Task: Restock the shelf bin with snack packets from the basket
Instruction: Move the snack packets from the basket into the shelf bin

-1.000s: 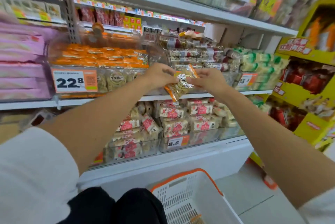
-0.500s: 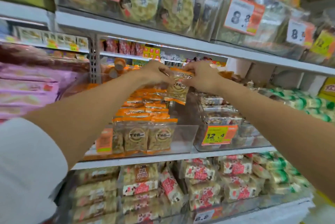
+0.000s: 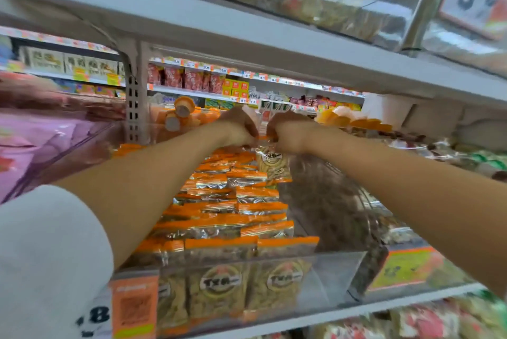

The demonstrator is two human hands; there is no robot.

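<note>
Snack packet (image 3: pixel 273 164) is hanging upright over the far end of the shelf bin (image 3: pixel 337 270), on the bin's right side, just above the stocked packets (image 3: pixel 247 197) with their orange tops. I've got the left hand (image 3: pixel 238 130) curled onto the packet's top seal and the right hand (image 3: pixel 288 132) pinching that same seal from the other side. Both hands have their knuckles toward me, so the fingertips themselves are hidden. By my reading this is the placing step: packet over the bin, not yet let go. To do it well, I want it lowered straight down into the back row, face forward and top seal up, so it stands in line with the packets at the bin's front wall. I should hold both pinches until its bottom edge rests on something, then let go. The dark-snack bin (image 3: pixel 334 201) sits right beside the shelf bin on its right, so drifting that way could drop the packet across the divider. The shelf board (image 3: pixel 247 36) above the bin leaves little headroom, so wrists stay low. The orange price tag (image 3: pixel 134 305) marks the bin's front left corner. The basket is out of my view.
</note>
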